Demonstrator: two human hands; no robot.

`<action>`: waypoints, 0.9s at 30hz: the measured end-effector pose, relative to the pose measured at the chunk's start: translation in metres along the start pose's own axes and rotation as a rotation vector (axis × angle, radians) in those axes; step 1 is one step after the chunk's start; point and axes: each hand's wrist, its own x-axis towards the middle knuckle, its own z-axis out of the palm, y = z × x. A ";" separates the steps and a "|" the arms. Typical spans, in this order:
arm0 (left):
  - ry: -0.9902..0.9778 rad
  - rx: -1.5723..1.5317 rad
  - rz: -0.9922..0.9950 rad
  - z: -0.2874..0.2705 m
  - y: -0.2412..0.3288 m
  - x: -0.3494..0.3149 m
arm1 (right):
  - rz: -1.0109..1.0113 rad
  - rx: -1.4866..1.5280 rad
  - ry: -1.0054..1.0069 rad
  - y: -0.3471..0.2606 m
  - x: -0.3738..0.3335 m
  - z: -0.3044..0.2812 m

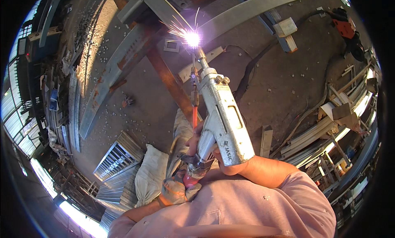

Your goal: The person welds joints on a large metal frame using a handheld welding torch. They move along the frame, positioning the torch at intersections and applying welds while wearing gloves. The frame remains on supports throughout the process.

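My right hand (225, 166) grips the handle of a white welding gun (224, 114) that points away from me. Its nozzle tip meets a bright white arc with sparks (191, 39) on a curved grey steel beam (247, 11). A thin red wire feed tube (194, 110) runs along the gun's left side. My left hand (177, 190), in a worn work glove, holds the red hose end just below the gun's handle. Both forearms come up from the lower edge in pink sleeves.
Rusty and grey steel beams (119, 69) cross the concrete floor ahead. Small metal offcuts lie scattered on the left. A ribbed metal grille (117, 155) and sacks lie at lower left. A red angle grinder (345, 27) sits top right, stacked profiles (325, 131) at right.
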 end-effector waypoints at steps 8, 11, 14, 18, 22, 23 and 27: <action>0.061 -0.153 0.053 -0.002 0.010 0.007 | 0.056 -0.039 0.029 -0.007 0.002 0.000; 0.042 -0.061 0.070 0.011 -0.001 0.008 | 0.071 -0.072 0.040 -0.009 0.001 0.001; -0.015 -0.011 0.051 0.019 -0.010 0.005 | 0.072 -0.114 0.061 -0.011 0.000 0.001; 0.054 0.006 0.047 0.023 -0.013 0.001 | 0.103 -0.063 0.070 -0.012 -0.001 0.002; 0.192 0.085 0.116 0.025 -0.008 0.000 | 0.089 -0.056 0.052 -0.010 0.000 0.001; 0.139 0.040 0.060 0.027 -0.007 0.000 | 0.097 -0.032 0.055 -0.010 0.000 0.001; 0.128 0.057 0.028 0.027 -0.003 0.002 | 0.105 -0.050 0.064 -0.014 -0.001 0.003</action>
